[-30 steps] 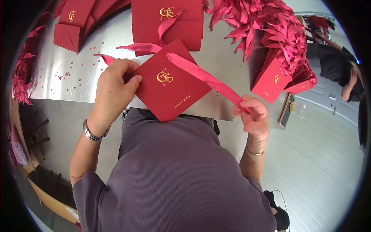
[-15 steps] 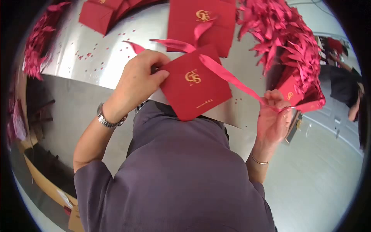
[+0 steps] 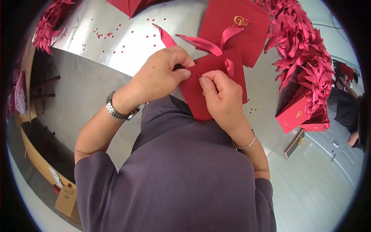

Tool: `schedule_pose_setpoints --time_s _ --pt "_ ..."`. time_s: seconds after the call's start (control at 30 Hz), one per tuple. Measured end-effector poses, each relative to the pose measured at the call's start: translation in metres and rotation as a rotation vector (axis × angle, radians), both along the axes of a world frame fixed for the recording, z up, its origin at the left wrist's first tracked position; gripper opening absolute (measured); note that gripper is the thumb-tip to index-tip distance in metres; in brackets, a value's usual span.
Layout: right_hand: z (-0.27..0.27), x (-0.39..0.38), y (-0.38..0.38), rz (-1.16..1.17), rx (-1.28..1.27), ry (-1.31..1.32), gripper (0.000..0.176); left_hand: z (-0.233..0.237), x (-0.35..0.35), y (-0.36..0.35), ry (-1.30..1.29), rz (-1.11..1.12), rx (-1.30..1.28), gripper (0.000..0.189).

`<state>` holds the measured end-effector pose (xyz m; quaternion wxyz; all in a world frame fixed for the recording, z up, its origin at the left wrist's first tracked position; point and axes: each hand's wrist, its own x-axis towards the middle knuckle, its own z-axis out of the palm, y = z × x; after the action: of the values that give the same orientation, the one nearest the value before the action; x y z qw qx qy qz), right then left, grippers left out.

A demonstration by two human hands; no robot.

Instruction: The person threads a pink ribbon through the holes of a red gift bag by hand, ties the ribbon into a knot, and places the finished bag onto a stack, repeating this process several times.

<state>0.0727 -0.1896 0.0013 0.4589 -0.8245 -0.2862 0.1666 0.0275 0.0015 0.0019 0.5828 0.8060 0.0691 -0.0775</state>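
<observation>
A red paper gift bag (image 3: 193, 98) lies at the table's near edge, tilted against my body. My left hand (image 3: 164, 73) grips its upper left edge between thumb and fingers. With fingertips pinched, my right hand (image 3: 225, 94) holds the end of a red ribbon (image 3: 229, 68) against the bag's face. The ribbon loops up behind the fingers, and the bag's gold logo is hidden. Further ribbon tails (image 3: 203, 43) trail over the bag's top edge. Just beyond it lies another red bag (image 3: 220, 25) with a gold logo.
A dense pile of ribboned red bags (image 3: 305, 69) stands along the right side. More ribbons (image 3: 48, 29) hang at the far left. Small red paper dots (image 3: 104, 35) are scattered over the metal table (image 3: 127, 50). A phone-like object (image 3: 294, 143) lies at right; a person (image 3: 344, 110) is beyond.
My right hand has moved left from the far right, bringing the stretched ribbon's end to the bag's face. My left hand still holds the bag's edge. The view has shifted.
</observation>
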Motion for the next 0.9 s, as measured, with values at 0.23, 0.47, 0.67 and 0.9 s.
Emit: schedule_pose_setpoints --time_s 0.23,0.47,0.67,0.9 --pt "-0.001 0.004 0.011 0.001 -0.087 -0.143 0.010 -0.003 -0.005 -0.001 -0.033 0.016 0.006 0.011" --pt "-0.005 0.002 0.024 0.107 -0.290 -0.643 0.023 -0.008 -0.006 0.002 -0.115 0.015 0.110 0.013" --pt "0.006 0.007 0.032 0.217 -0.408 -0.707 0.019 -0.013 -0.005 0.001 -0.167 0.032 0.162 0.014" --pt "0.010 0.011 0.039 0.281 -0.445 -0.767 0.018 -0.011 -0.004 -0.014 -0.493 0.076 0.511 0.013"
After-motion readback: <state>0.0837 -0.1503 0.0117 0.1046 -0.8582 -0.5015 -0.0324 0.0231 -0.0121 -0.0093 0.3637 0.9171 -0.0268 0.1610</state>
